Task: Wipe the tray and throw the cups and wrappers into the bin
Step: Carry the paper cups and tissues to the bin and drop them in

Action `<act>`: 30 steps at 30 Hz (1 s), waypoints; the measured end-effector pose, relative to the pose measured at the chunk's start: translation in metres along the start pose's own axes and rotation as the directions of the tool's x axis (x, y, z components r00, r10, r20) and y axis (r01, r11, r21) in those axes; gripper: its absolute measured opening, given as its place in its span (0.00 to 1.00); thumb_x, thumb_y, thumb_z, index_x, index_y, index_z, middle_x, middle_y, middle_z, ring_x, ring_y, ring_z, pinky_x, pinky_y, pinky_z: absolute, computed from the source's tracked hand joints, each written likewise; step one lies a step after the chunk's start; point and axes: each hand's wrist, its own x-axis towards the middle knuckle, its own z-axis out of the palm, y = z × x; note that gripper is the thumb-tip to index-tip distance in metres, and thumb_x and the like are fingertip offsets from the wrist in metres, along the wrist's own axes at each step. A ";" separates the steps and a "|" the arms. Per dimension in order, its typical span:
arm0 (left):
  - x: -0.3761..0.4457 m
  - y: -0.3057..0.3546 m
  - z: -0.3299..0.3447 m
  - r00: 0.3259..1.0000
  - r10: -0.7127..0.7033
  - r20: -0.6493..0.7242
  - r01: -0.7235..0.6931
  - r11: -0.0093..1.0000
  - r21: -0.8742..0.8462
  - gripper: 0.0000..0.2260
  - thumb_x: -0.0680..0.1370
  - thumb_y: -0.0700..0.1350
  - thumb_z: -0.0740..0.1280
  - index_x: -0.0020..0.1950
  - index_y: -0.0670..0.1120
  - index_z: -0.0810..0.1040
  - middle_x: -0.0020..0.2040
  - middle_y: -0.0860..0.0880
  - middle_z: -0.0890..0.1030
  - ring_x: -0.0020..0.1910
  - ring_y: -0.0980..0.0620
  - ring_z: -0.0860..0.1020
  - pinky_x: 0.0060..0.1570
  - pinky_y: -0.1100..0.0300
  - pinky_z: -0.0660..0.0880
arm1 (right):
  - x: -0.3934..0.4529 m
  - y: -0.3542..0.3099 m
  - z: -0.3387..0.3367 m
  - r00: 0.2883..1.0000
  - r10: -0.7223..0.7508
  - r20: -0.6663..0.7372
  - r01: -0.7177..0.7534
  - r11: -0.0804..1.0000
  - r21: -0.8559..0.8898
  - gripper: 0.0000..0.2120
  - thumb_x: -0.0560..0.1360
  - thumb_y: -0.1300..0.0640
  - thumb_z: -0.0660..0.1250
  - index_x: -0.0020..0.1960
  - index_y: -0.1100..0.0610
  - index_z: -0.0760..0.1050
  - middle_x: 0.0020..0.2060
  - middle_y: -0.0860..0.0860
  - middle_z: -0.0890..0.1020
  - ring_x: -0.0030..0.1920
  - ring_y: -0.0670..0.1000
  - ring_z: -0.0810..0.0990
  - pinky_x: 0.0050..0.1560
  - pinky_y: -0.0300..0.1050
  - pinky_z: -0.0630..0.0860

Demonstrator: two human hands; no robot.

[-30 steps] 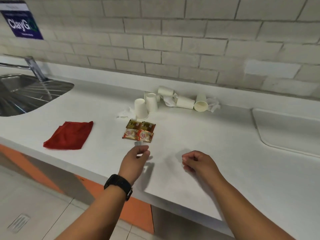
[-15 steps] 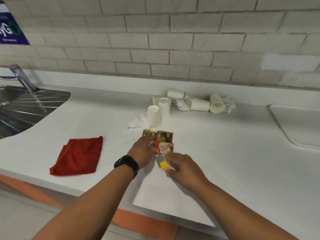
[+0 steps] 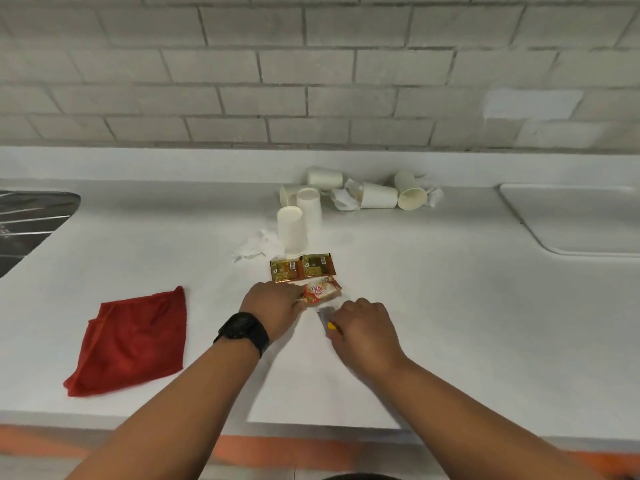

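My left hand [image 3: 273, 308] grips the edge of a red-and-white wrapper [image 3: 322, 291] on the white counter. Just to its right, my right hand [image 3: 363, 330] pinches a small silver-and-yellow wrapper [image 3: 328, 318]. Two brown-gold wrappers [image 3: 302, 266] lie flat just beyond the hands. Several white paper cups [image 3: 292, 230] stand or lie farther back, with more cups [image 3: 379, 195] and crumpled tissue [image 3: 341, 197] near the wall. A red cloth [image 3: 133, 339] lies to the left. A white tray [image 3: 575, 220] sits at the right edge.
A steel sink [image 3: 31, 220] is at the far left. A crumpled white tissue [image 3: 254, 245] lies beside the nearest cup. The counter's front edge [image 3: 311, 433] runs below my forearms, with an orange band under it. A brick wall backs the counter.
Both hands reached forward from the counter's front to the wrappers. The left took hold of the red-and-white wrapper and the right picked up the small silver-and-yellow one. The view tilted down.
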 end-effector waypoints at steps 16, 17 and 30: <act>0.000 0.042 -0.018 0.957 -0.289 0.010 0.217 0.697 -0.683 0.08 0.80 0.48 0.62 0.53 0.49 0.80 0.47 0.51 0.79 0.45 0.50 0.77 0.42 0.60 0.72 | -0.024 0.043 -0.036 0.798 0.535 0.277 -0.551 0.463 0.694 0.11 0.73 0.64 0.67 0.49 0.50 0.82 0.40 0.37 0.78 0.45 0.40 0.77 0.43 0.26 0.69; 0.002 0.046 -0.017 0.962 -0.271 0.022 0.206 0.674 -0.709 0.08 0.79 0.48 0.62 0.53 0.49 0.80 0.47 0.52 0.80 0.44 0.51 0.77 0.42 0.60 0.72 | -0.025 0.044 -0.039 0.788 0.543 0.290 -0.551 0.414 0.724 0.12 0.73 0.65 0.68 0.48 0.49 0.82 0.41 0.38 0.79 0.45 0.40 0.78 0.41 0.24 0.68; 0.027 0.201 -0.019 0.998 0.050 0.046 0.002 0.658 -0.753 0.05 0.79 0.49 0.63 0.50 0.53 0.78 0.43 0.56 0.80 0.42 0.57 0.78 0.34 0.66 0.68 | -0.122 0.140 -0.096 0.610 0.757 0.234 -0.488 0.126 0.863 0.10 0.73 0.64 0.70 0.46 0.50 0.82 0.43 0.43 0.83 0.45 0.43 0.81 0.44 0.31 0.75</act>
